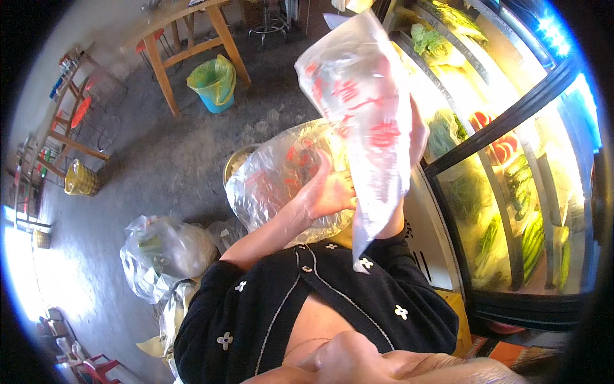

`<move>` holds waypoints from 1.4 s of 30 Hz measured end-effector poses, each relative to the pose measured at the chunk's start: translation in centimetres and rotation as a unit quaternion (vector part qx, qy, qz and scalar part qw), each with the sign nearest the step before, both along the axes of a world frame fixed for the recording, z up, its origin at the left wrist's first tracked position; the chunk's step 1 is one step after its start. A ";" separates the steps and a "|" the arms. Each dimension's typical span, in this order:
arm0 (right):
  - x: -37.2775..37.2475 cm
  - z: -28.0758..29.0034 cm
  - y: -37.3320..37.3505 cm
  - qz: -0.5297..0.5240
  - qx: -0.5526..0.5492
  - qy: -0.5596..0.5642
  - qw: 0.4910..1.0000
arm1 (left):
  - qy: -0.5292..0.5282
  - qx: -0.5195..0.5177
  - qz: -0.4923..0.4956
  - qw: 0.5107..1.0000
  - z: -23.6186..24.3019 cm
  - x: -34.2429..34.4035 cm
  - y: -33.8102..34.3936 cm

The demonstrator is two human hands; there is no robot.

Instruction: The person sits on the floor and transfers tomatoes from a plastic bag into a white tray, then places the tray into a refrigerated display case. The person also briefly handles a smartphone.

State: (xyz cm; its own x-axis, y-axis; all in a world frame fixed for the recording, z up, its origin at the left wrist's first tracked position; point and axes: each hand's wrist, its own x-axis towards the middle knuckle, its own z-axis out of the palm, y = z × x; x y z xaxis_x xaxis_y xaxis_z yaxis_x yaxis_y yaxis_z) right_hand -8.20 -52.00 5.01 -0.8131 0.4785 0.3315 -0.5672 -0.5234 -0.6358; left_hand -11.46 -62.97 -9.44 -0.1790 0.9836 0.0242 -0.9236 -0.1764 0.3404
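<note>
A whitish plastic bag [377, 121] with red print is held up in front of me at the right. My right hand [419, 131] is at its far side, the fingers mostly hidden behind the film. Lower and to the left spreads a second, clear plastic bag [268, 182] with red print, puffed out over something yellowish that I cannot make out. My left hand [327, 192] lies against this clear bag, thumb raised and fingers stretched toward the right. A metal basin [234, 168] with pale contents shows partly behind the clear bag.
Close on my right stands a lit glass display cooler [448, 166] with shelved vegetables. A filled plastic bag [163, 253] rests on the floor at left. Farther off are a blue bin [216, 96] with a yellow liner, a wooden table [185, 57] and a yellow basket [81, 179].
</note>
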 end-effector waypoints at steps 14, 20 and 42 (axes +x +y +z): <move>6.6 -17.6 9.1 -0.113 -0.042 -0.261 0.958 | 0.222 -0.325 0.562 0.728 -5.8 -0.5 -14.8; 7.4 -27.5 7.9 -0.135 -0.034 -0.289 0.947 | 0.250 -0.406 0.548 0.687 -10.6 -0.8 -16.9; 4.8 -29.9 6.9 -0.022 -0.175 -0.285 0.942 | 0.662 -0.396 0.105 0.627 -4.9 -21.5 -5.2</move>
State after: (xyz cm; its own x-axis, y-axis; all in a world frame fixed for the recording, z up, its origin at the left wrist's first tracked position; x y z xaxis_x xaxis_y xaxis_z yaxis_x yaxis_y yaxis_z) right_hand -3.36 -45.07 -24.87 -0.7887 0.5140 -0.3373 -0.2107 -0.7414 -0.6371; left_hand -32.93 -68.18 -14.39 -0.6456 0.7390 -0.1928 0.2772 0.4620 0.8425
